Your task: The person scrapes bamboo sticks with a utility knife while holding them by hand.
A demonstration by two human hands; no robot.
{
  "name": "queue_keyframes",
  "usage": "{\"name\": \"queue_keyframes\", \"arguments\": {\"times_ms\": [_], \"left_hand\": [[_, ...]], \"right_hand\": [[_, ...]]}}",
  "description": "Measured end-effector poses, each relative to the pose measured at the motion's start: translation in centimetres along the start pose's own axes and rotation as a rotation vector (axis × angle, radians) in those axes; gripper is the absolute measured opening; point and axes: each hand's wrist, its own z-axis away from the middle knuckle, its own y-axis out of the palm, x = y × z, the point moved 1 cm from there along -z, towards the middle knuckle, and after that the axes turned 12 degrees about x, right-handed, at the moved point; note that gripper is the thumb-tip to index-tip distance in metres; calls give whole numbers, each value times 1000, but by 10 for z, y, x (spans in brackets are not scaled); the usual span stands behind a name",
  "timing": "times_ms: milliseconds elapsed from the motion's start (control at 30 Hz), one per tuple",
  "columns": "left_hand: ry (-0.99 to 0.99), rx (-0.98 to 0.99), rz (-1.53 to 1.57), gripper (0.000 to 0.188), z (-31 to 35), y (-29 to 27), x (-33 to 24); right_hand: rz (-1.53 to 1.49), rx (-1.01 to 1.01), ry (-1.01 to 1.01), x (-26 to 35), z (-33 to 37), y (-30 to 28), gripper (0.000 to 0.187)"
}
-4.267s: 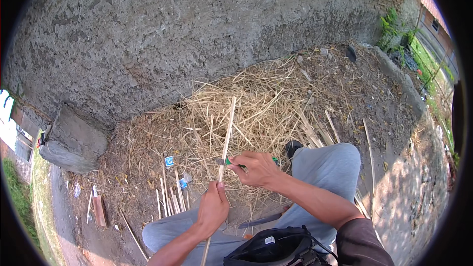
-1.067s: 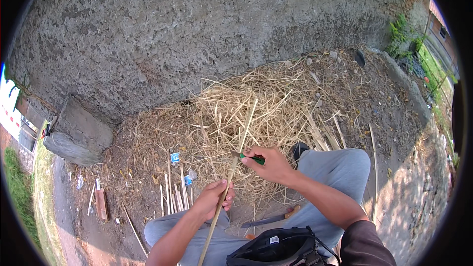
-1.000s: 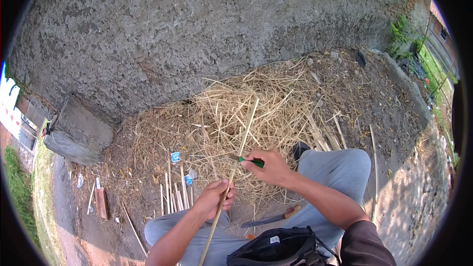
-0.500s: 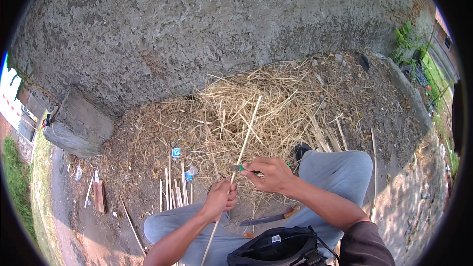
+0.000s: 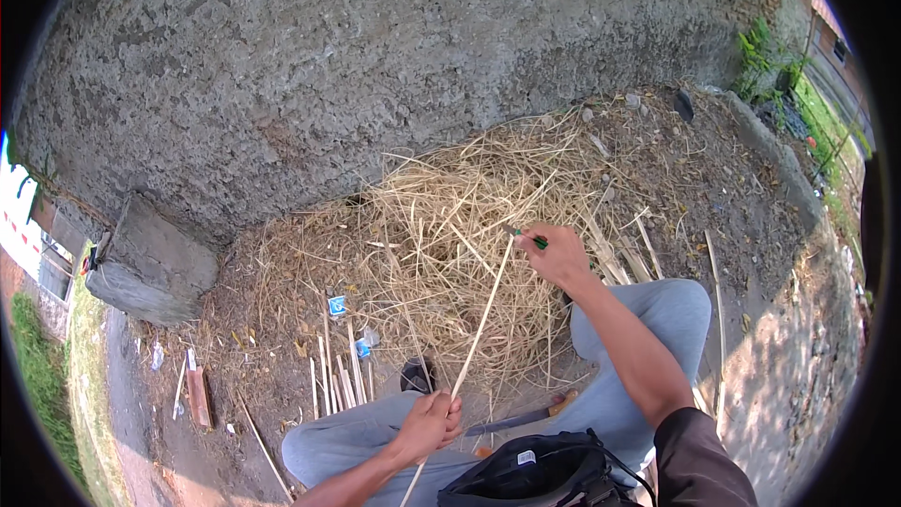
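A long, thin pale strip, which looks like bamboo (image 5: pixel 482 324), slants up and away from my lap. My left hand (image 5: pixel 427 424) is closed around its lower part, above my left thigh. At the strip's far end, my right hand (image 5: pixel 556 255) grips a small knife with a green handle (image 5: pixel 539 242). The knife's short blade points left, right by the strip's tip; whether it touches is too small to tell. Under the strip spreads a heap of pale curled shavings (image 5: pixel 450 216).
A large knife with a wooden handle (image 5: pixel 561 403) lies between my legs, beyond a black bag (image 5: pixel 526 474) at my waist. Several cut strips (image 5: pixel 338 376) lie to the left, near a blue packet (image 5: pixel 337 305). A rough grey wall (image 5: pixel 375 56) and a concrete block (image 5: pixel 155 258) stand beyond.
My right hand with the small knife has moved away from me along the strip to its far end. My left hand has come down nearer my lap, still holding the strip.
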Motion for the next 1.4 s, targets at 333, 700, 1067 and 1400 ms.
{"name": "queue_keyframes", "arguments": {"times_ms": [333, 700, 1067, 1400], "left_hand": [[140, -107, 64, 28, -12, -30, -30], [305, -312, -794, 37, -29, -31, -17], [247, -482, -914, 23, -21, -3, -20], [255, -283, -942, 27, -9, -8, 30]], "right_hand": [[-493, 103, -191, 47, 52, 21, 19], [-325, 195, -580, 80, 95, 50, 17], [-198, 90, -547, 81, 84, 48, 14], [-75, 135, -25, 17, 12, 14, 21]]}}
